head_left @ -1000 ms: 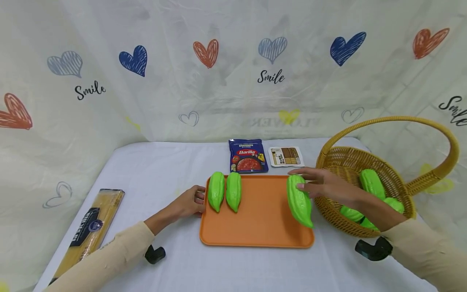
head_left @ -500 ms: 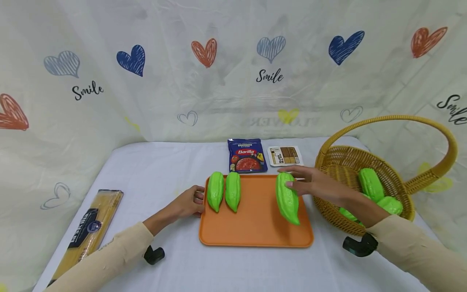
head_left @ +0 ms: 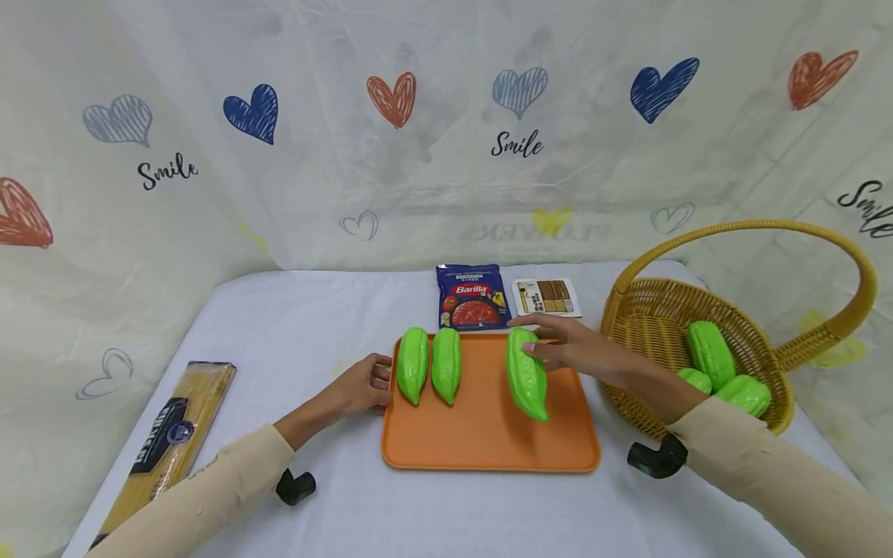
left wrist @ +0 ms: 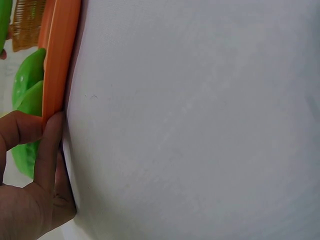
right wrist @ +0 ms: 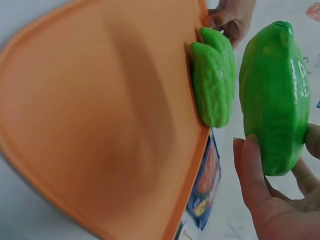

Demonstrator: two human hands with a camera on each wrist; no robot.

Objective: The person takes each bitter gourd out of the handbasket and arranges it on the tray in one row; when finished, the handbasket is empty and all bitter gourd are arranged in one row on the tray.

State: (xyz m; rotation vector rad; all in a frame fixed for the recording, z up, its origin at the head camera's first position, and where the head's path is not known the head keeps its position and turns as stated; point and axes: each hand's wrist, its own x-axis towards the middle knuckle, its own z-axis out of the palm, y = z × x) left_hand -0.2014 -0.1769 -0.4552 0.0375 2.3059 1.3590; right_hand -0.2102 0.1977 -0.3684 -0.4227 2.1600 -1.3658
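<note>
Blue pouch [head_left: 474, 298] beside white pack [head_left: 547, 297]; heart-printed backdrop [head_left: 446, 178].

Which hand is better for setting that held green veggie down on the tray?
Probably the right hand: it holds the green vegetable above the orange tray. The left hand pinches the tray's left edge, farther from that vegetable.

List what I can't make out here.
Count of vegetables in the basket: head view, right arm covers part.
Near end of the long packet: head view, left sleeve covers part.
Held vegetable: left wrist view, left edge cuts it.
Print on white pack: head view, too small.
</note>
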